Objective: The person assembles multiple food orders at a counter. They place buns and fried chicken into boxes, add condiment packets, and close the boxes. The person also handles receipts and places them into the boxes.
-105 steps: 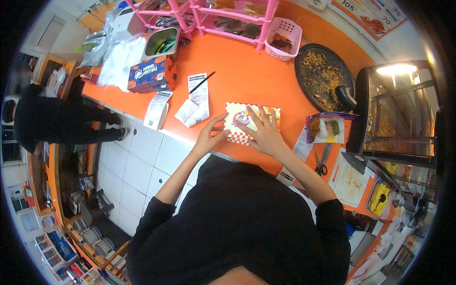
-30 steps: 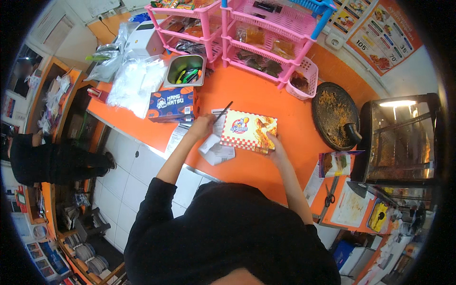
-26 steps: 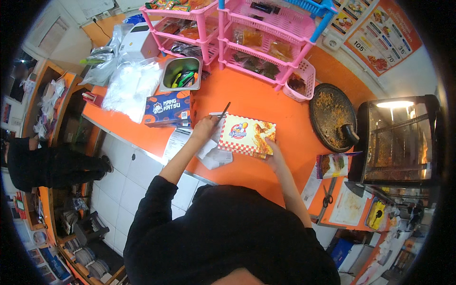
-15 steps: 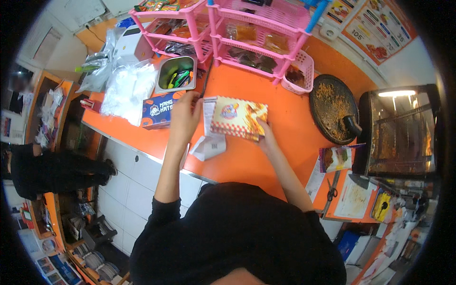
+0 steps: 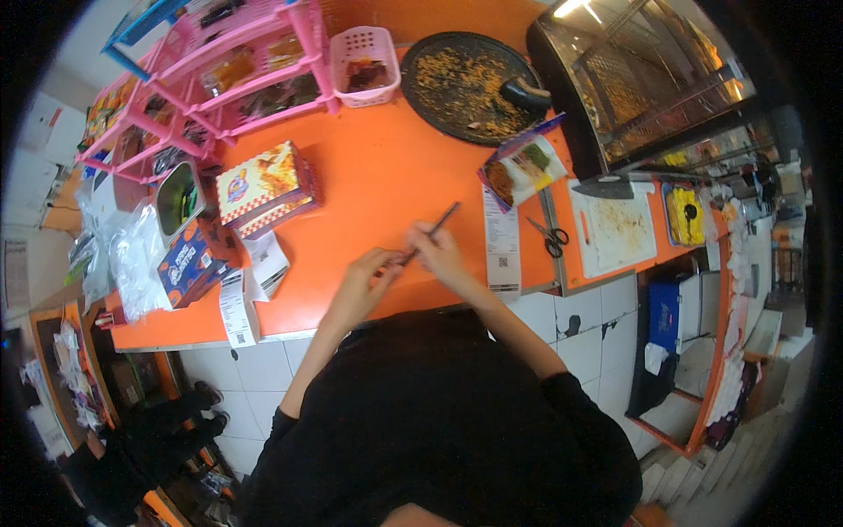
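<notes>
In front of my body, both hands are closed on a slim dark stick, which looks like a pen (image 5: 446,216). My right hand (image 5: 439,256) grips its middle, with the upper end sticking out past the fingers. At the lower end, the fingers of my left hand (image 5: 367,279) pinch it, partly hiding that end. A yellow and red printed food box (image 5: 261,186) stands to the left on the orange counter (image 5: 373,189). Beside it lie a crumpled paper slip (image 5: 269,261) and a long receipt (image 5: 235,307). Another receipt (image 5: 503,250) lies to the right of my hands.
Scissors (image 5: 551,237), a food packet (image 5: 525,169) and a white cutting board (image 5: 612,230) lie right. A round black tray of crumbs (image 5: 457,66) sits at the back, near a glass display case (image 5: 645,83). Pink racks (image 5: 237,105) and a blue box (image 5: 187,263) stand left.
My right hand has let go of the food box, which stays on the counter. Both hands now hold the pen-like stick nearer my body. The view has turned to the right.
</notes>
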Available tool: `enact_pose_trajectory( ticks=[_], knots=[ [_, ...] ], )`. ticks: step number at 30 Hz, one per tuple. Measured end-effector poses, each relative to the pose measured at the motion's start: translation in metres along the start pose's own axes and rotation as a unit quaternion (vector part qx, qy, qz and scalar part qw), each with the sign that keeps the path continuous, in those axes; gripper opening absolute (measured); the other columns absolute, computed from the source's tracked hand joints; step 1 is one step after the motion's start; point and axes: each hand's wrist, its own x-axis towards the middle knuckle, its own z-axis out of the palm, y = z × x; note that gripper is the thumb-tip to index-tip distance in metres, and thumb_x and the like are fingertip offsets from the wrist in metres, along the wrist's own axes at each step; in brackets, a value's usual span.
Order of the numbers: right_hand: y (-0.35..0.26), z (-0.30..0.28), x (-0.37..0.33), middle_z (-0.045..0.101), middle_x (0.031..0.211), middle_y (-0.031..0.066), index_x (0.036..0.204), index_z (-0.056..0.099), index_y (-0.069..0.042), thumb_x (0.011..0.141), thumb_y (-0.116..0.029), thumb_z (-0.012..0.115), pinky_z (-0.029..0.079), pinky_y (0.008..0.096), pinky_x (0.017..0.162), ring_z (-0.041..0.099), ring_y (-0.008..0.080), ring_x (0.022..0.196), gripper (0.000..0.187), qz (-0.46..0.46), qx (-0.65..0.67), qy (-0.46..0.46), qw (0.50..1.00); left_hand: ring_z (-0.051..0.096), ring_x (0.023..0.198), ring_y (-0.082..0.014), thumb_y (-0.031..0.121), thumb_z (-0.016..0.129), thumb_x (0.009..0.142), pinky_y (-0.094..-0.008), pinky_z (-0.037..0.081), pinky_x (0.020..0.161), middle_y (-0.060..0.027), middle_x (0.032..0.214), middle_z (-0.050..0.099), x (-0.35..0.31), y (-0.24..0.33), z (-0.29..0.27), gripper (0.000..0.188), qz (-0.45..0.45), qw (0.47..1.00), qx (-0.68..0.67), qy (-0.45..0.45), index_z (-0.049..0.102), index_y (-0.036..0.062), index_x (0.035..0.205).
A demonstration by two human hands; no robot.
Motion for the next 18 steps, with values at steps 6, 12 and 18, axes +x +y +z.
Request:
enact_pose_trajectory(
  ticks=[6,12,18],
  knots=[
    [0.015,-0.136,-0.072,0.063,0.075,0.0026,0.091,0.061,-0.004,0.099,-0.020,0.057,0.047,0.0210,0.054,0.058,0.0069,0.059,0.019,-0.056,-0.100,0.333,0.936,0.064,0.095,-0.0370,0.028,0.053,0.098,-0.0436,0.050,0.087,-0.0193,0.103,0.067,0.030,-0.032,0.119,0.036,0.027,0.954,0.066,-0.292,0.060,0.0062,0.126],
    [0.040,-0.174,-0.078,0.063,0.077,0.0021,0.089,0.062,0.000,0.089,-0.005,0.066,0.050,0.0230,0.064,0.061,0.0075,0.072,0.006,0.004,-0.253,0.185,0.950,0.064,0.096,-0.0381,0.030,0.054,0.098,-0.0451,0.049,0.088,-0.0231,0.103,0.067,0.039,-0.061,0.191,0.036,0.090,0.913,0.214,-0.336,0.063,0.0060,0.122],
    [0.049,-0.192,-0.054,0.064,0.072,0.0042,0.084,0.063,0.001,0.087,-0.007,0.068,0.049,0.0237,0.060,0.061,0.0077,0.065,0.010,-0.127,-0.290,0.271,0.909,0.063,0.091,-0.0387,0.027,0.059,0.094,-0.0462,0.049,0.087,-0.0213,0.098,0.065,0.055,-0.064,0.187,0.029,0.176,0.950,0.114,-0.233,0.065,0.0027,0.109]
  ],
)
